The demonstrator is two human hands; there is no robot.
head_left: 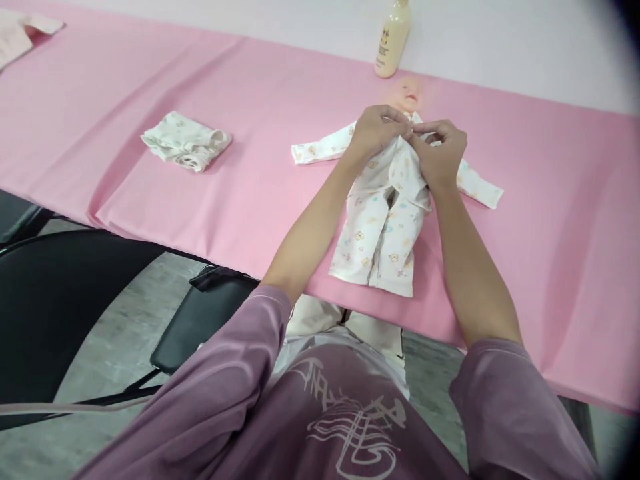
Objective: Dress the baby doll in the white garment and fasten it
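A baby doll (409, 95) lies face up on the pink-covered table, dressed in a white patterned baby top (407, 167) with its sleeves spread to both sides. Matching white trousers (377, 247) cover its legs, toward the table's near edge. Just below the doll's chin, my left hand (381, 130) pinches the top near the neckline. Close beside it, my right hand (440, 150) also grips the top's fabric between thumb and fingers. The fingertips of both hands almost meet there. Whether a fastener is between them is too small to tell.
A pale yellow bottle (393, 40) stands behind the doll's head by the white wall. Folded white patterned clothing (186, 141) lies to the left on the pink tablecloth (250, 193). Another pale garment (23, 37) is at the far left. Black chairs (200, 320) stand below the near edge.
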